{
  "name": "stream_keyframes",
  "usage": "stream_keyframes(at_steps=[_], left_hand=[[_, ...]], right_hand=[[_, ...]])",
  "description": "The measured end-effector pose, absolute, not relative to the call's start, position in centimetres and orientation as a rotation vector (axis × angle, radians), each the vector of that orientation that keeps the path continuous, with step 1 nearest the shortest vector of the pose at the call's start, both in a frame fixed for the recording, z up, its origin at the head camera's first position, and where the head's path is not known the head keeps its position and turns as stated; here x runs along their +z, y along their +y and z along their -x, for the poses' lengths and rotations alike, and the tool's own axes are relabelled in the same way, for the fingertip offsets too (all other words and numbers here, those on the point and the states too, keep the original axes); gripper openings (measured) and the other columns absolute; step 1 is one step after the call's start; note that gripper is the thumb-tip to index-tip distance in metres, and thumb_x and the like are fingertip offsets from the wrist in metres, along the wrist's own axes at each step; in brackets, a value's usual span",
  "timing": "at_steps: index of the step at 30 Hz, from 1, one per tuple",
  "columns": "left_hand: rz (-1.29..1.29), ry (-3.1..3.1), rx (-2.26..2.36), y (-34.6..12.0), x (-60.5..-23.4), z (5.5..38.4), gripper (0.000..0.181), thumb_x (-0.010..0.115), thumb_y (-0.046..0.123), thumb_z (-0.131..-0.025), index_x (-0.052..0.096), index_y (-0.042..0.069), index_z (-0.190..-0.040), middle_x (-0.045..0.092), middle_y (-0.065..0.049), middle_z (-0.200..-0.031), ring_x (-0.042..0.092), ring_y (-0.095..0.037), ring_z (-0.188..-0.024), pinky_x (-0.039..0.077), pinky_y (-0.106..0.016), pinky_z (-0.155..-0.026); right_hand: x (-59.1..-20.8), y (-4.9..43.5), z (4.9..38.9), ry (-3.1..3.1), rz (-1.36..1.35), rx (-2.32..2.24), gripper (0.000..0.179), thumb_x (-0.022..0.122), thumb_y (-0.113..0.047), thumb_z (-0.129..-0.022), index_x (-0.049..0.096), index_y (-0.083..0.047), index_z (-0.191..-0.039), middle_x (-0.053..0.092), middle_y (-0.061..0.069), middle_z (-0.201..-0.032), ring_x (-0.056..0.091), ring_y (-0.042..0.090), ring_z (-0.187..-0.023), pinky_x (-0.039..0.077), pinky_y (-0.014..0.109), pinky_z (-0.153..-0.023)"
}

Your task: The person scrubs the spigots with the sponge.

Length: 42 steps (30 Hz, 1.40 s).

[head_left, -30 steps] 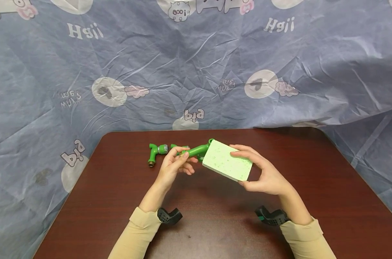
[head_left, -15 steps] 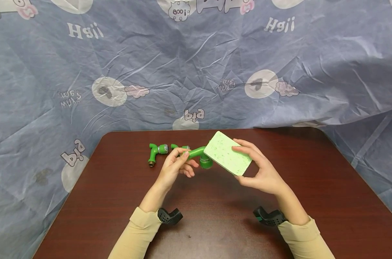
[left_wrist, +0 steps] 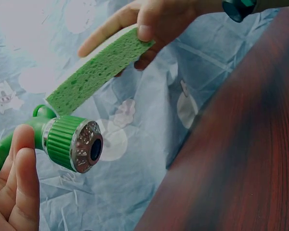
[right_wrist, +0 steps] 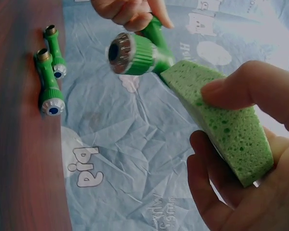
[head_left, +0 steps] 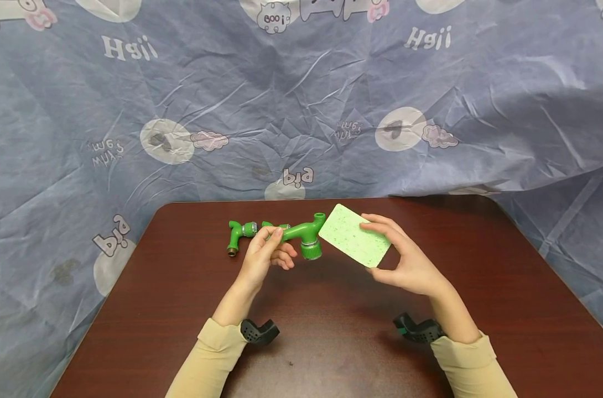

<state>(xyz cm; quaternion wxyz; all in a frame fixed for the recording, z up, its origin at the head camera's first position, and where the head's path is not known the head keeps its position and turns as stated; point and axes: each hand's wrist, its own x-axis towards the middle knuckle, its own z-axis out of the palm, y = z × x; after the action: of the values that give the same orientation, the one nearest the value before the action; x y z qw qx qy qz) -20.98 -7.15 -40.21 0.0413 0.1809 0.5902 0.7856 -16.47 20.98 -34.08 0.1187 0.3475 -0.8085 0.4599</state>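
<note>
My left hand [head_left: 263, 255] pinches a green tap [head_left: 301, 232] by its inlet end, holding it up over the table. The tap's ribbed green knob [left_wrist: 67, 142] with a silvery cap points down in the head view. My right hand [head_left: 411, 262] grips a light green sponge [head_left: 355, 236] between thumb and fingers, tilted, with its left corner right at the spout end of the tap. In the right wrist view the speckled sponge [right_wrist: 221, 120] overlaps the tap body [right_wrist: 156, 43] beside its knob.
Another green tap [head_left: 237, 236] lies on the brown table [head_left: 331, 342] at the back left. A further green tap [head_left: 268, 224] lies beside it, partly hidden behind my left hand. A blue-grey printed cloth [head_left: 301, 110] hangs behind the table.
The sponge has moved up and a little right, uncovering the tap's spout end and knob. The held tap has turned so its knob hangs down. My left hand stays nearly in place.
</note>
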Motion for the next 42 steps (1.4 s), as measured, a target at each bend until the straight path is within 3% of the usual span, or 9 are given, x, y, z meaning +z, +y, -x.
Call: stream_keyframes(at_steps=[16, 21, 30, 36, 42], left_hand=[[-0.553, 1.749, 2.468, -7.2, -39.8, 20.8, 0.021, 0.042, 0.027, -0.101, 0.044, 0.008, -0.093, 0.065, -0.003, -0.067, 0.06, -0.012, -0.051, 0.05, -0.022, -0.05], [-0.554, 1.717, 2.485, -7.1, -39.9, 20.9, 0.019, 0.042, 0.026, -0.102, 0.045, 0.009, -0.094, 0.066, -0.003, -0.069, 0.061, -0.012, -0.052, 0.051, -0.022, -0.051], [-0.611, 1.715, 2.464, -7.2, -40.4, 21.1, 0.014, 0.047, 0.024, -0.1, 0.048, 0.01, -0.104, 0.068, -0.004, -0.077, 0.063, -0.014, -0.056, 0.053, -0.025, -0.055], [-0.615, 1.77, 2.516, -7.2, -40.6, 21.1, 0.014, 0.056, 0.007, -0.094, 0.056, 0.003, -0.108, 0.069, -0.013, -0.087, 0.067, -0.017, -0.064, 0.057, -0.033, -0.061], [-0.664, 1.798, 2.526, -7.2, -42.2, 22.1, 0.024, 0.07, 0.008, -0.083, 0.061, -0.002, -0.102, 0.067, -0.016, -0.09, 0.069, -0.021, -0.073, 0.056, -0.045, -0.07]], right_hand=[[-35.6, 20.9, 17.5, -2.332, -1.053, 1.364, 0.073, 0.073, 0.02, -0.061, 0.048, 0.005, -0.128, 0.037, 0.02, -0.139, 0.034, 0.03, -0.128, 0.033, 0.018, -0.094], [-37.3, 21.6, 18.6, -2.326, -1.032, 1.453, 0.078, 0.075, 0.017, -0.063, 0.047, -0.002, -0.133, 0.035, 0.013, -0.144, 0.035, 0.022, -0.129, 0.037, 0.02, -0.09], [-37.9, 21.7, 18.9, -2.263, -1.032, 1.524, 0.078, 0.074, 0.013, -0.063, 0.047, -0.004, -0.134, 0.036, 0.007, -0.144, 0.039, 0.023, -0.124, 0.042, 0.021, -0.085], [-37.8, 21.6, 18.9, -2.242, -1.017, 1.52, 0.077, 0.074, 0.012, -0.062, 0.048, -0.003, -0.133, 0.037, 0.01, -0.143, 0.039, 0.023, -0.124, 0.04, 0.022, -0.086], [-37.9, 21.6, 19.0, -2.215, -1.019, 1.523, 0.076, 0.073, 0.013, -0.062, 0.049, -0.002, -0.132, 0.037, 0.018, -0.141, 0.038, 0.025, -0.126, 0.04, 0.023, -0.086]])
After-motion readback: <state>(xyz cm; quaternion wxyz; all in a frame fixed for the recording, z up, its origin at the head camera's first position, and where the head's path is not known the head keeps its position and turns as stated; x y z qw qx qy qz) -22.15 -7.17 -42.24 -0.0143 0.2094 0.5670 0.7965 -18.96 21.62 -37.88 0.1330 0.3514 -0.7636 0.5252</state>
